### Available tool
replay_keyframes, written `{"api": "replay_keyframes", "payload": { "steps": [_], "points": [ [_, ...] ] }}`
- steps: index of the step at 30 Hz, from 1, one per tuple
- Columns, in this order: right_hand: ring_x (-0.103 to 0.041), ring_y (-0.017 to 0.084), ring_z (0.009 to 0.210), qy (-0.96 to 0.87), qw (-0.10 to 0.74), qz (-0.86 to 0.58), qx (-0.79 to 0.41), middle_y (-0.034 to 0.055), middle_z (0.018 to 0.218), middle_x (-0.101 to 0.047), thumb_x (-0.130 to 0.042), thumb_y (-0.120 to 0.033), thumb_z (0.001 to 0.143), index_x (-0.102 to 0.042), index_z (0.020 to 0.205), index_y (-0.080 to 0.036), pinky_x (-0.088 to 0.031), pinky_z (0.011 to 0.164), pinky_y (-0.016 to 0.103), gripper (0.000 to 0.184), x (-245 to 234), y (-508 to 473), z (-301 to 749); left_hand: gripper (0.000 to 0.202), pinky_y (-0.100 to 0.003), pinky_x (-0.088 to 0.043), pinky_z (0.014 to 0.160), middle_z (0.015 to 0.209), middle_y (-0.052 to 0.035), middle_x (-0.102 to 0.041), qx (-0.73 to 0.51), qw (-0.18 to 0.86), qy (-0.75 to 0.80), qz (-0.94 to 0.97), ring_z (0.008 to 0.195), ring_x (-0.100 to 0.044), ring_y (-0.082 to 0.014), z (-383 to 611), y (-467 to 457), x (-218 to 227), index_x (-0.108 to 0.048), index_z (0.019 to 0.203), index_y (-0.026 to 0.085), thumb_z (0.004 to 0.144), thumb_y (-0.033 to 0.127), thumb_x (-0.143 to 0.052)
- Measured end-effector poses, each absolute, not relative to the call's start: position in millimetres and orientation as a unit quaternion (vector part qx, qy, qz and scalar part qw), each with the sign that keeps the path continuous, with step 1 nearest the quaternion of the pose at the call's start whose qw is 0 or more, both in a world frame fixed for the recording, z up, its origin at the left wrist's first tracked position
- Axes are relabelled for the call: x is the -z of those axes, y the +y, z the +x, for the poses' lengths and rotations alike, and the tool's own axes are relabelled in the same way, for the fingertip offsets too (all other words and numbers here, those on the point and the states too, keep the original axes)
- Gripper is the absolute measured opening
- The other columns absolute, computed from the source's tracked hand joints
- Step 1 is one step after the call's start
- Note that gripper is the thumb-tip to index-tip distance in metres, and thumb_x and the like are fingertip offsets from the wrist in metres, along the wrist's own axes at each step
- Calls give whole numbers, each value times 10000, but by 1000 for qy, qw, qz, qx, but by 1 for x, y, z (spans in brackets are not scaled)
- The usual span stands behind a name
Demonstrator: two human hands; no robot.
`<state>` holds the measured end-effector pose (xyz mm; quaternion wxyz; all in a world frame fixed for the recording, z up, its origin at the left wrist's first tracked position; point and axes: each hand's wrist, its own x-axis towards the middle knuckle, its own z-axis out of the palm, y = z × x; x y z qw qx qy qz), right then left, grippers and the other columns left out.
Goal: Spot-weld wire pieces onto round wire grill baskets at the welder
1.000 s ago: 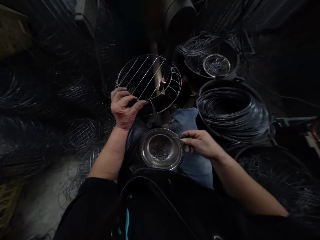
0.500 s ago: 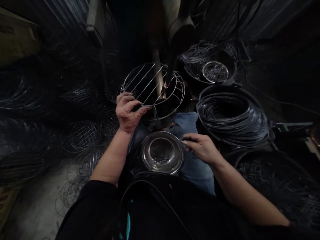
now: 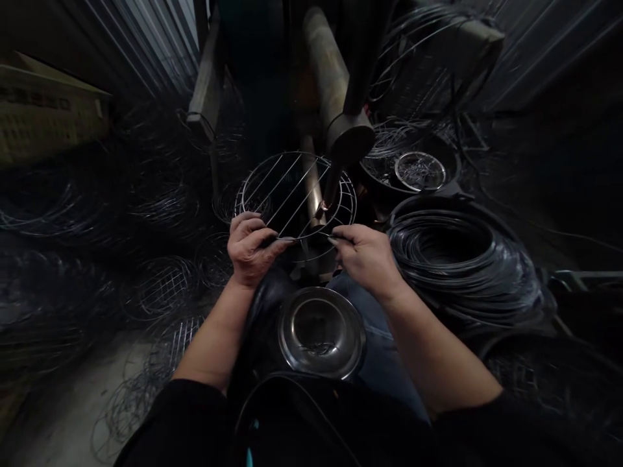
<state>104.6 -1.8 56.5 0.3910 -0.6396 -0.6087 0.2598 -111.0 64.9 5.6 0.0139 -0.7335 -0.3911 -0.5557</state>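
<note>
My left hand (image 3: 253, 248) grips the near left rim of a round wire rack (image 3: 292, 188), thumb along the rim. Parallel wires cross the rack, and short wires join two rings on its right side. With thumb and fingers pinched, my right hand (image 3: 367, 256) holds a short piece of wire by the rack's near right edge; whether the wire touches the rack I cannot tell. A spot-welding machine's lower arm (image 3: 310, 185) passes beneath the rack, and its upper electrode (image 3: 332, 185) comes down close to the rack's right side. A metal bowl (image 3: 321, 301) with short wire pieces rests on my lap.
A big coil of wire (image 3: 438, 250) lies in a black tub at right. Behind it, a dark pan (image 3: 450, 146) holds a small bowl of wire pieces (image 3: 420, 172). Round wire grids (image 3: 168, 285) are stacked on the left floor. A yellow box (image 3: 53, 117) stands far left.
My right hand has moved from the bowl's right rim up and forward to the rack's near edge. My left hand still holds the rack. The view has tilted up.
</note>
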Motion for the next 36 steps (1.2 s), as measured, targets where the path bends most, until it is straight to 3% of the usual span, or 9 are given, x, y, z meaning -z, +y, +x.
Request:
{"api": "replay_keyframes", "payload": {
  "steps": [3,7,11,14,21,27,33,36],
  "points": [
    [-652,183,754,-612,376,-657,-229,53,746,-683,-546,-202,818,-752,866,-179,-517,713,293,213,-59,5,97,321,-421,-527,802,727,-30,-588,554,21,-394,-733,920,-590,-239,-111,68,-6,-667,646,240,636,531,-802],
    [-644,169,664,-558,443,-640,-288,45,743,-679,-592,-327,833,-748,968,-186,-522,603,274,250,-49,5,93,299,-404,-526,787,740,-26,-593,579,22,-362,-730,916,-589,-227,-111,73,-5,-673,684,237,651,505,-803],
    [-631,146,564,-476,504,-640,-331,38,726,-683,-644,-384,789,-745,945,-171,-512,512,252,282,-35,5,92,296,-397,-532,789,750,-22,-607,591,10,-347,-728,919,-596,-223,-110,78,-3,-678,701,239,626,485,-825],
    [-627,143,525,-436,523,-644,-349,26,657,-669,-655,-373,767,-740,915,-149,-494,472,236,281,-38,9,86,319,-401,-534,790,738,-21,-606,580,7,-360,-731,918,-602,-226,-108,81,-4,-674,692,238,630,521,-809],
    [-640,138,520,-426,558,-631,-330,30,708,-704,-667,-315,755,-741,870,-158,-503,469,233,208,-41,13,83,265,-381,-525,800,772,-14,-612,615,20,-298,-730,938,-601,-215,-108,86,-10,-683,749,228,628,396,-849],
    [-663,153,548,-363,608,-600,-372,27,699,-700,-750,-313,686,-725,797,-156,-493,442,226,194,-29,7,82,295,-365,-528,783,766,-12,-608,603,35,-305,-736,923,-602,-206,-109,89,-7,-675,730,212,634,441,-836],
    [-623,122,471,-343,603,-578,-430,-25,599,-653,-755,-329,692,-748,882,-174,-465,407,199,245,-30,16,76,295,-372,-528,793,764,-10,-606,603,35,-297,-739,927,-601,-208,-110,92,-7,-671,725,219,623,433,-845],
    [-619,110,469,-338,605,-576,-433,-2,699,-694,-760,-328,686,-757,885,-180,-460,394,197,247,-26,16,78,302,-381,-522,799,756,-12,-601,592,27,-309,-744,923,-592,-209,-110,92,-7,-670,710,222,629,462,-834]
  ]
}}
